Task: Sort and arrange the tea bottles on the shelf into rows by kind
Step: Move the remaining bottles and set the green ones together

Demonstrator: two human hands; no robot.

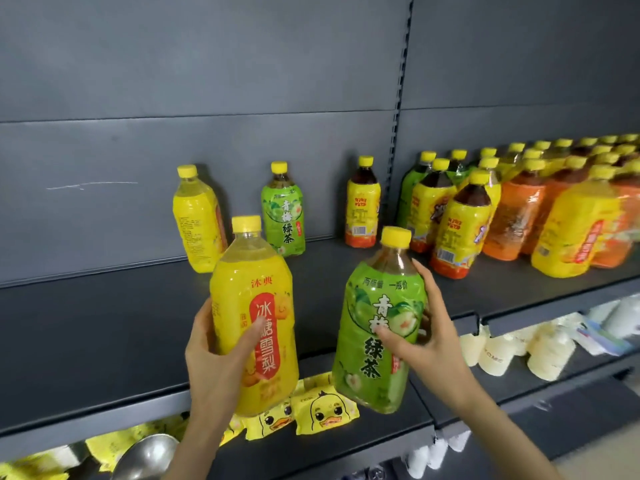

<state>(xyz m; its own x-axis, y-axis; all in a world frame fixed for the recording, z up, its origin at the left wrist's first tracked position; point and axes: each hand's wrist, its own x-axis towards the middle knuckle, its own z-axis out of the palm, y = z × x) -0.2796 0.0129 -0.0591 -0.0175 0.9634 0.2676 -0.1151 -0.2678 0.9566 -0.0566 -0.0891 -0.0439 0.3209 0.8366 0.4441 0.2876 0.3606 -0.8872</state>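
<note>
Clearly the placing step is in hand. The grey shelf (104, 323) carries an unsorted crowd of bottles (519, 209) at its right end. Over its front edge a yellow pear bottle (256, 306) is gripped by the left hand (214, 355), and a green tea bottle (377, 327) by the right hand (429, 334). At the shelf's back stand a lone yellow bottle (197, 220) and a lone green bottle (284, 213). Probably each held bottle should go down upright before its own kind.
</note>
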